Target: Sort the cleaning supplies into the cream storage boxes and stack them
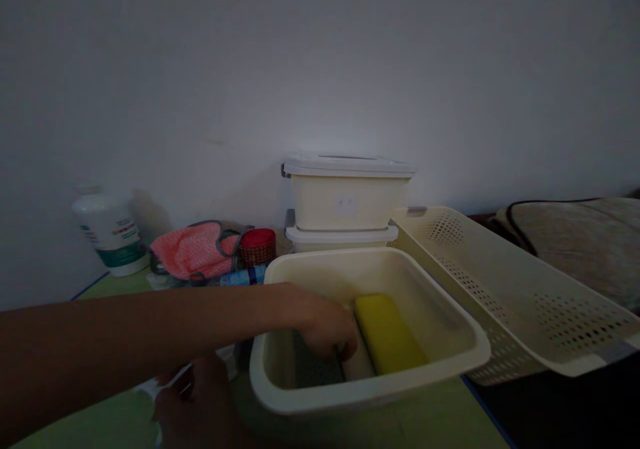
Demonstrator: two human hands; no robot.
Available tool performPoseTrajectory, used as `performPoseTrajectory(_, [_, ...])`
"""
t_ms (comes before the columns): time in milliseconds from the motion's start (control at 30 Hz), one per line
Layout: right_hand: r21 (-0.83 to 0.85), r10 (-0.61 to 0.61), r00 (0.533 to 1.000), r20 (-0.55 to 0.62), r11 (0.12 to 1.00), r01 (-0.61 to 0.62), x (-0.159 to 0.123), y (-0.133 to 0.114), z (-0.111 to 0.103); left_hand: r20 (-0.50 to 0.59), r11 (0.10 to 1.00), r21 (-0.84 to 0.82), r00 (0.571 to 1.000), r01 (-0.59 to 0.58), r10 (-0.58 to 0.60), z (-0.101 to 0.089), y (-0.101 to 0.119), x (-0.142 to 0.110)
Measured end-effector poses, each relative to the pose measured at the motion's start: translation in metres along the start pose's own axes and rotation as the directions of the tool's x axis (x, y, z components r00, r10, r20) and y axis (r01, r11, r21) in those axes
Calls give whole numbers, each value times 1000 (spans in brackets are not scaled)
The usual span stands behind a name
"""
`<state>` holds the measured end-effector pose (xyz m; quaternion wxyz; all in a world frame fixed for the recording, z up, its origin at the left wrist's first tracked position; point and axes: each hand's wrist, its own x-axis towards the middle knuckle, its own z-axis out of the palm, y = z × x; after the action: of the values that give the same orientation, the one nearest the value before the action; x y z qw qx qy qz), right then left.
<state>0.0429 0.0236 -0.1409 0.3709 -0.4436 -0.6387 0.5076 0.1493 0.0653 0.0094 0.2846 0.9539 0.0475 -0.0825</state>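
My left hand [327, 329] reaches from the left into a cream plastic tub [370, 395]. Its fingers are curled on a grey textured pad [315, 369] that lies on the tub's floor. A yellow sponge [387, 332] lies in the tub just right of that hand, not touched. My right hand [200, 405] is low in front of the tub, dark and partly cut off. Its fingers are closed around a thin white item [155, 387] that I cannot name.
Two lidded cream boxes [345, 199] are stacked against the wall behind the tub. A perforated cream basket [500, 289] leans at the right. A pink pouch [193, 249], red container [258, 245], blue tube [245, 275] and white bottle [113, 235] stand on the green table [425, 422]. A beige cushion [575, 235] lies far right.
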Motion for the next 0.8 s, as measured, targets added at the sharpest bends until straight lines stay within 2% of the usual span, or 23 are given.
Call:
performPoseTrajectory(67, [81, 189, 981, -33, 979, -185, -1, -11, -4, 9, 1000, -21, 1000, -19, 20, 0, -1, 0])
performPoseTrajectory(133, [159, 288, 957, -28, 947, -280, -3, -22, -9, 34, 999, -29, 999, -36, 37, 1, -1, 1])
performPoseTrajectory(267, [231, 312, 948, -59, 928, -291, -6, -35, -14, 71, 999, -20, 997, -39, 41, 5, -5, 2])
performPoseTrajectory(367, [237, 340, 938, -69, 919, -316, -5, -36, -14, 67, 1000, -14, 997, -23, 24, 6, -6, 2])
performPoseTrajectory(433, [256, 313, 949, -47, 922, -292, -5, -34, -14, 50, 1000, -2, 999, -13, 13, 2, -4, 1])
performPoseTrajectory(567, [311, 181, 982, -59, 938, -154, -14, -36, -18, -82, 1000, -18, 996, 20, -22, -28, 15, -10])
performPoseTrajectory(633, [326, 123, 988, -93, 942, -87, -20, -40, -21, -211, 994, -76, 973, 75, -90, -50, 30, -24])
performPoseTrajectory(667, [320, 107, 988, -108, 945, -68, -22, -42, -23, -296, 990, -103, 947, 100, -127, -61, 37, -34])
performPoseTrajectory(733, [291, 95, 988, -118, 955, -57, -24, -45, -26, -461, 978, -155, 866, 136, -194, -80, 49, -57])
performPoseTrajectory(800, [258, 69, 991, -114, 965, -37, -23, -47, -27, -529, 972, -127, 816, 198, -235, -92, 54, -85])
